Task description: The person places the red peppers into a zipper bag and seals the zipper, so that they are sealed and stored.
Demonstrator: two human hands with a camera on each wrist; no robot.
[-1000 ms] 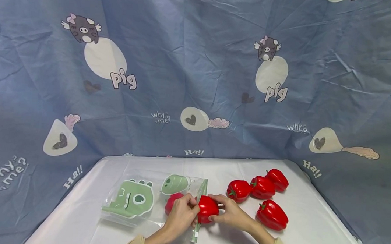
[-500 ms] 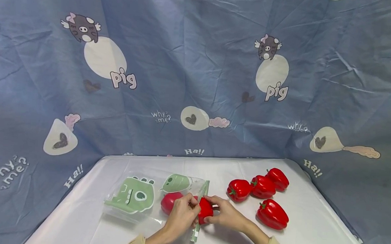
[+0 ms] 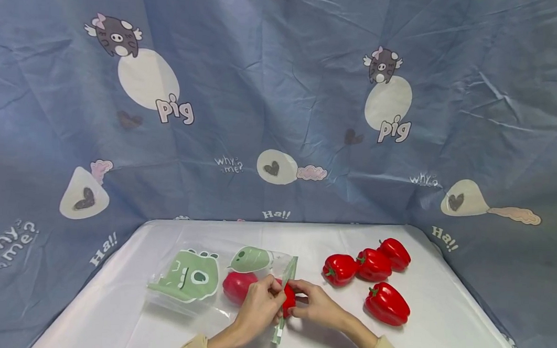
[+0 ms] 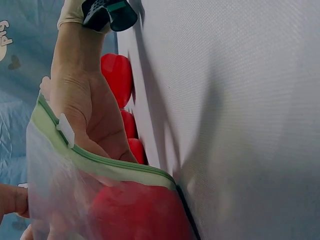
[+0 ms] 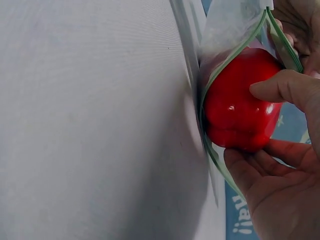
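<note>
A clear zip bag (image 3: 192,277) with green monster prints lies on the table, its green-edged mouth facing right. My left hand (image 3: 258,302) pinches the upper edge of that mouth. A red bell pepper (image 5: 242,105) sits partly inside the opening; my right hand (image 3: 321,306) grips its outer end, thumb on one side and fingers on the other. Further in, a second red bell pepper (image 3: 237,287) shows through the plastic, partly behind my left hand. In the left wrist view, the bag's white slider (image 4: 65,130) is at one end of the zip.
Several loose red bell peppers lie right of my hands: one nearer (image 3: 387,304), and a row further back (image 3: 374,265). The white table (image 3: 166,336) ends at a blue patterned cloth (image 3: 215,113) behind and at both sides.
My right hand has moved left, pushing its bell pepper from the bag's mouth deeper inside. The pepper within has shifted left too. My left hand stays on the bag's edge.
</note>
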